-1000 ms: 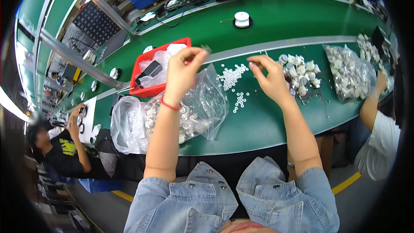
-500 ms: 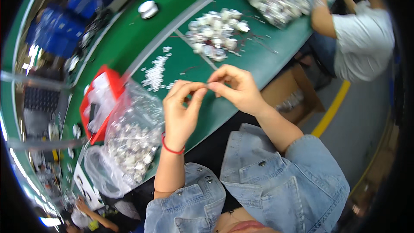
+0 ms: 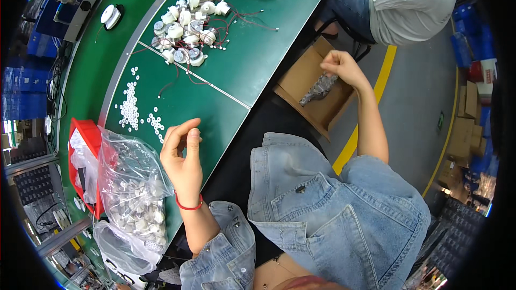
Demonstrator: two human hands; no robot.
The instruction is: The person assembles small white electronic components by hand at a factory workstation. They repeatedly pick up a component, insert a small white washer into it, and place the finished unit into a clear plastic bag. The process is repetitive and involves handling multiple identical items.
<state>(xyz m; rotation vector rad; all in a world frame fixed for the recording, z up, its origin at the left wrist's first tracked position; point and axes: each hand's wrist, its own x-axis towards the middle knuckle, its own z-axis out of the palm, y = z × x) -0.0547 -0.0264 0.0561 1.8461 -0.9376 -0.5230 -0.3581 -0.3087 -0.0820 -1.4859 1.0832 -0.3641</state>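
Note:
My left hand [image 3: 181,160], with a red band at the wrist, hovers above the green table [image 3: 215,108] beside several small white rings [image 3: 129,108]. Its fingers curl toward the thumb; whether anything small is between them I cannot make out. Off the table's right edge, my right hand [image 3: 344,68] is held over an open cardboard box [image 3: 295,78]. Thumb and fingers are pinched together there, and what they hold, if anything, is hidden. Inside the box, just below that hand, lies a crumpled clear plastic bag [image 3: 318,90] with greyish contents.
Small white motors with red and dark wires [image 3: 188,27] lie piled farther up the table. A clear bag of white parts [image 3: 137,198] and a red bin [image 3: 86,156] stand at the left. A white spool [image 3: 110,17] is beyond. Another person's sleeve [image 3: 403,0] is at upper right.
My hands were together over the table and are now apart. The right hand has moved right, over the cardboard box; the left has drawn back leftward. The view has also shifted.

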